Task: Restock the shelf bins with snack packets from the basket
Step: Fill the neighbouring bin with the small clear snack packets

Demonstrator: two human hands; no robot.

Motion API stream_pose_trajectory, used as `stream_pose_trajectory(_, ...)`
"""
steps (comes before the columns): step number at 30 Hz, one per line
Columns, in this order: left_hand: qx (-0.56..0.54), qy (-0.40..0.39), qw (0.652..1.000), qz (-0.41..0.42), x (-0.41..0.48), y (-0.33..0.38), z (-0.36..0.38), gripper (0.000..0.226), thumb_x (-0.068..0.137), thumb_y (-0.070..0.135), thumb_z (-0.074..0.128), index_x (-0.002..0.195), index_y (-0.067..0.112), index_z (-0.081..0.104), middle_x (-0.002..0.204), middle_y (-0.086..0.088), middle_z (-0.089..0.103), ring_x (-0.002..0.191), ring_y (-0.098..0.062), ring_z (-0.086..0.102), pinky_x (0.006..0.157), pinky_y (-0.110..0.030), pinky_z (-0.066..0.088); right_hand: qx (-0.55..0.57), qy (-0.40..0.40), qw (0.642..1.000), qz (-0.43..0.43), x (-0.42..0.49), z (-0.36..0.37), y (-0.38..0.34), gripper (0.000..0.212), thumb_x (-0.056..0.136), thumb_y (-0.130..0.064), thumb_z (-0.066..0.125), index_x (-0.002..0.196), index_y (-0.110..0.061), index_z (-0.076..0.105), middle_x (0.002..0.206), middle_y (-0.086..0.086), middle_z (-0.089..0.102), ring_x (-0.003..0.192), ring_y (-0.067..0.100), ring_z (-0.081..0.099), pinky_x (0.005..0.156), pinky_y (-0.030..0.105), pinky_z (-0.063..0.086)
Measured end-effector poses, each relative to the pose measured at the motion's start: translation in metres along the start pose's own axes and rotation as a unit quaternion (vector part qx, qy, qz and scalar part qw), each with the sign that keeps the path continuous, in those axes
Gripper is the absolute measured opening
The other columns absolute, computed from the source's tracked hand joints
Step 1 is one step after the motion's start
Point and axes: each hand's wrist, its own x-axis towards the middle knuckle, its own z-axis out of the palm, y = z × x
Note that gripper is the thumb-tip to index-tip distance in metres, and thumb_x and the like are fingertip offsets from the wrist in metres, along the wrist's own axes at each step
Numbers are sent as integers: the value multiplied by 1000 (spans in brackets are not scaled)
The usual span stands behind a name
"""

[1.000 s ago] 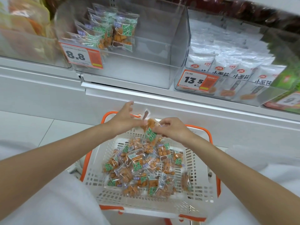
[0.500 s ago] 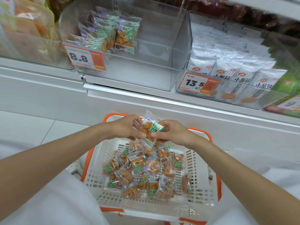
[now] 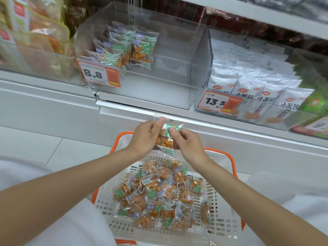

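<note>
Both the left hand [image 3: 144, 135] and the right hand [image 3: 186, 142] pinch one snack packet [image 3: 166, 139] between them, above the basket [image 3: 220, 206].

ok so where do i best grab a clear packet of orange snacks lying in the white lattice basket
Probably the flat sealed end of a top clear packet of orange snacks, pinched from above: the pile lies loose, middles bulge, and the white lattice basket's walls block the sides. The left hand and right hand pinch the held packet near its top.
</note>
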Motion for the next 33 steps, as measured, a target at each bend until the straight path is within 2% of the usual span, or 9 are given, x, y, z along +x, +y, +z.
stream_pose_trajectory(5,-29,24,999,6,15,18,-4,86,84,78,36,82,-6,53,74,-30,54,71,-40,61,70,-53,56,-5,42,996,-73,16,-6,-13,42,94,-31,59,59,-15,43,55,0,39,56,15,42,59,32,41)
stream_pose_trajectory(7,-10,36,998,47,25,33,-11,67,95,62,40,68,0,45,61,-17,41,58,-29,48,64,-39,47,-10,48,995,-85,24,-9,-25,42,95,-29,60,58,-16,43,53,-4,40,57,14,43,59,34,43)
stream_pose_trajectory(10,36,72,990,118,44,63,-28,56,97,51,43,58,11,44,53,5,41,53,-16,41,57,-37,38,-24,48,992,-117,42,-17,-53,46,93,-36,61,60,-8,51,50,-10,48,53,4,43,57,24,41)
stream_pose_trajectory(13,59,100,978,171,70,92,-52,52,96,48,44,53,20,37,46,8,38,48,-8,36,53,-34,29,-23,26,988,-153,63,-20,-93,51,79,-53,68,84,-3,70,79,16,71,72,15,62,76,47,55)
stream_pose_trajectory(16,55,98,976,185,101,119,-79,49,94,52,44,58,19,40,54,4,39,54,-14,40,55,-34,36,-31,17,980,-198,93,-20,-131,15,78,-28,80,85,-17,73,83,0,75,75,6,66,78,35,56)
stream_pose_trajectory(18,86,92,975,182,126,127,-98,48,97,46,49,59,18,41,56,3,39,55,-14,39,56,-32,34,-46,29,976,-211,120,-17,-149,15,79,-16,80,92,-15,73,88,1,75,77,6,67,78,29,55)
stream_pose_trajectory(23,193,93,969,124,194,118,-144,16,87,24,70,91,9,73,83,1,67,81,-12,62,73,-21,47,-120,17,986,-114,189,11,-149,15,82,-19,78,90,-18,65,87,-1,68,81,15,65,77,31,53)
stream_pose_trajectory(27,223,101,968,57,229,107,-157,8,87,9,70,91,7,76,94,-2,69,87,-11,63,63,-2,44,-139,42,989,-41,236,37,-133,28,78,-24,82,91,-17,59,85,4,65,73,21,65,64,31,52)
stream_pose_trajectory(33,295,123,947,17,248,96,-156,18,89,17,68,75,28,73,101,4,73,97,-16,66,94,-32,53,-228,26,973,2,255,54,-132,29,78,-30,74,89,-7,59,85,7,67,67,20,60,50,26,43)
